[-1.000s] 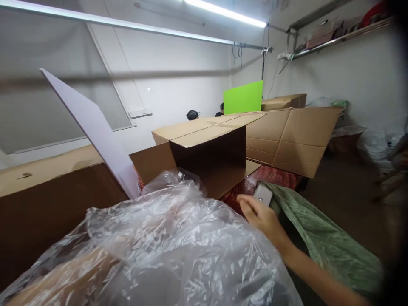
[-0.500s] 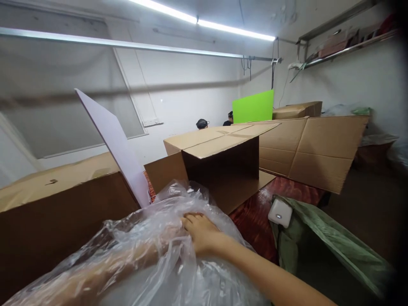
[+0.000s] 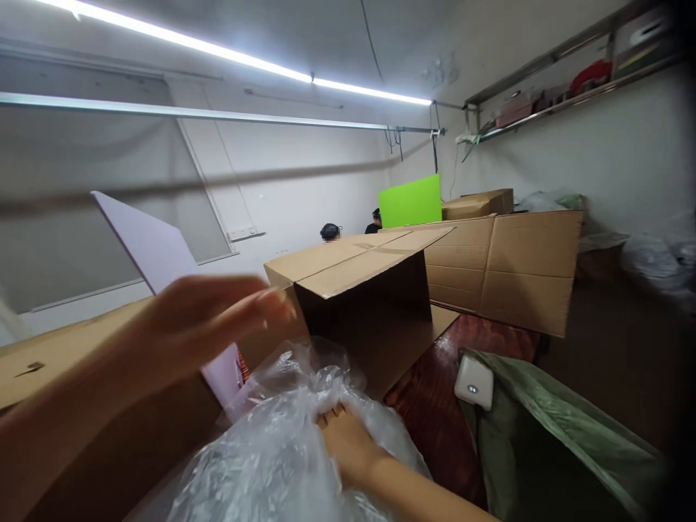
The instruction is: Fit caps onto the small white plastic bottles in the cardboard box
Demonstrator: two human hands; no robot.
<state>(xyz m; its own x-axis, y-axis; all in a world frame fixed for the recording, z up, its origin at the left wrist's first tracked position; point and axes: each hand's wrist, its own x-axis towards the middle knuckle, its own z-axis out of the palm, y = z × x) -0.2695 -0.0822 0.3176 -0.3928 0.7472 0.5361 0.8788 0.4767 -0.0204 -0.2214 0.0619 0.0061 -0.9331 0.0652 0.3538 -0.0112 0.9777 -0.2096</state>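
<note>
A crumpled clear plastic bag point(image 3: 261, 442) bulges up in front of me at the bottom of the view. My right hand point(image 3: 348, 438) grips its upper right side, the fingertips sunk among the folds. Raised to the left, above the bag, is my left hand point(image 3: 217, 319); its fingers stretch forward with nothing in them, slightly blurred. Just past the bag, a large cardboard box point(image 3: 362, 261) lies with its open side facing me, dark inside. A pale lilac panel point(image 3: 146, 239) leans upright behind my left hand.
The dark red wooden table point(image 3: 424, 391) shows right of the bag. A green cloth bag point(image 3: 549, 413) carries a white device point(image 3: 474, 380). Another carton point(image 3: 65, 341) stands left, a cardboard flap point(image 3: 527, 268) right. Two people's heads point(image 3: 330, 232) appear behind the box, near a bright green panel point(image 3: 410, 203).
My left hand has come out from under the plastic and risen up and left. The bag has sunk and bunched around my right hand, which still grips it. My view has tilted upward.
</note>
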